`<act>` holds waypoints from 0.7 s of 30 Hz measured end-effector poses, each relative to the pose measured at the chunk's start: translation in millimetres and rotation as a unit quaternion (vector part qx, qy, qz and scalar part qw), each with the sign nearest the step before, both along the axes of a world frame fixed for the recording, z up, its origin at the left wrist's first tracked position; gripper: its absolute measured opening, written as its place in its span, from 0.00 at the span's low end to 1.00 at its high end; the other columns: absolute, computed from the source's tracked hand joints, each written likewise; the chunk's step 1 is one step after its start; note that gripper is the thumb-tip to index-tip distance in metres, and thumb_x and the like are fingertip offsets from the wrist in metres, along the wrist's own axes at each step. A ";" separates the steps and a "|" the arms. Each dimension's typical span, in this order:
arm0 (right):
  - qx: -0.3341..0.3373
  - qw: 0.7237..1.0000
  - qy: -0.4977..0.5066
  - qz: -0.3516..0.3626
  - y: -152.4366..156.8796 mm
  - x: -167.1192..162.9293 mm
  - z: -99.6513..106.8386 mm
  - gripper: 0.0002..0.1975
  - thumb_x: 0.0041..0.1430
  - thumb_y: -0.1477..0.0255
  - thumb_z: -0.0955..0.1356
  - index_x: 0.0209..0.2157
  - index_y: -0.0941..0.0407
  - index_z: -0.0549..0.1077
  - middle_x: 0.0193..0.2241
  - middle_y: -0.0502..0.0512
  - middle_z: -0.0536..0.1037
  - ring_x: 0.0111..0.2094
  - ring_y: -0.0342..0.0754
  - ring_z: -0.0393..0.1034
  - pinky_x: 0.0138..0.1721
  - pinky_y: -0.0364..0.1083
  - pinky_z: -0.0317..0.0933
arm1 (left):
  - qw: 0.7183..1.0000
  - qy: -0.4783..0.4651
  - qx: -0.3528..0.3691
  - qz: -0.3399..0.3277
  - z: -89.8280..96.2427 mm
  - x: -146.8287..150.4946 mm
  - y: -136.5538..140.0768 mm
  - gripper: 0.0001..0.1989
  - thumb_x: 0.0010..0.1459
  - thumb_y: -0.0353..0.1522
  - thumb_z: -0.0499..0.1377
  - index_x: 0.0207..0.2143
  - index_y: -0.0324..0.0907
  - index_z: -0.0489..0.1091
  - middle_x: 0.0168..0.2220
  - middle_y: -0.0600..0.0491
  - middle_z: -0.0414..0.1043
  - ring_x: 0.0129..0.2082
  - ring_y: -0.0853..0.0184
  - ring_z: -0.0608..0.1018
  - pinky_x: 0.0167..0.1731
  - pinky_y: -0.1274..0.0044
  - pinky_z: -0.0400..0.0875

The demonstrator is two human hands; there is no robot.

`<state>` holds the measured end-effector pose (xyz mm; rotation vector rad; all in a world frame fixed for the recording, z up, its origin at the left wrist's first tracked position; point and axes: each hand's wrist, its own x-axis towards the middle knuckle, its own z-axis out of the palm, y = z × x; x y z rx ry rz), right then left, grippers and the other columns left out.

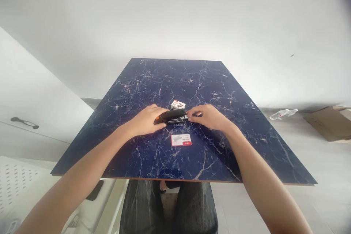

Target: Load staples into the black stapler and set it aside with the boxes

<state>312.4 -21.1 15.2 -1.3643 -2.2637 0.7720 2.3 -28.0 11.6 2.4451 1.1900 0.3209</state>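
A black stapler (175,114) with an orange patch at its left end lies sideways over the table, between my two hands. My left hand (150,119) is wrapped round the stapler's left end. At the other end, the fingers of my right hand (205,116) pinch together at the metal front; whether they grip the stapler itself or a small part at its tip is hidden. Just behind the stapler stands a small white box (178,104) with red and black print. In front of it a flat white and red box (181,140) rests on the tabletop.
The dark blue marble-patterned table (170,76) reaches back to the white wall. On the floor to the right are clear plastic bottles (283,113) and a cardboard box (327,122). A white cabinet with a dark handle (24,122) stands at left.
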 end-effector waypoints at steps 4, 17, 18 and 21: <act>-0.017 0.998 -0.046 -0.039 -9.7 8.0 11.2 0.10 0.60 0.58 0.71 0.38 0.49 0.78 0.42 0.54 0.83 0.36 0.55 0.78 0.36 0.51 0.69 | 1.000 0.006 -0.008 -0.001 0.5 -5.6 3.5 0.34 0.60 0.49 0.61 0.66 0.51 0.63 0.53 0.43 0.72 0.52 0.50 0.72 0.48 0.62 0.69; 0.045 0.998 -0.032 0.014 -7.2 -10.1 -2.1 0.11 0.66 0.64 0.66 0.46 0.46 0.79 0.44 0.50 0.83 0.42 0.55 0.78 0.43 0.52 0.68 | 0.999 -0.006 0.020 -0.026 0.5 -0.1 4.8 0.27 0.62 0.42 0.62 0.63 0.49 0.67 0.51 0.47 0.75 0.51 0.53 0.72 0.45 0.65 0.70; 0.031 0.999 -0.022 0.018 -4.8 -9.2 -4.5 0.11 0.66 0.64 0.67 0.45 0.45 0.80 0.43 0.50 0.83 0.42 0.54 0.78 0.44 0.52 0.68 | 0.999 -0.009 0.019 -0.027 0.2 -0.2 5.1 0.27 0.62 0.42 0.62 0.63 0.50 0.67 0.51 0.47 0.75 0.51 0.53 0.72 0.45 0.65 0.70; 0.008 1.000 0.016 0.004 -0.3 -4.8 -8.8 0.09 0.63 0.63 0.69 0.43 0.46 0.81 0.41 0.49 0.84 0.41 0.53 0.78 0.45 0.52 0.69 | 0.999 -0.009 0.016 -0.029 -0.5 -1.4 5.7 0.27 0.62 0.42 0.61 0.62 0.49 0.68 0.50 0.46 0.76 0.52 0.52 0.72 0.45 0.64 0.70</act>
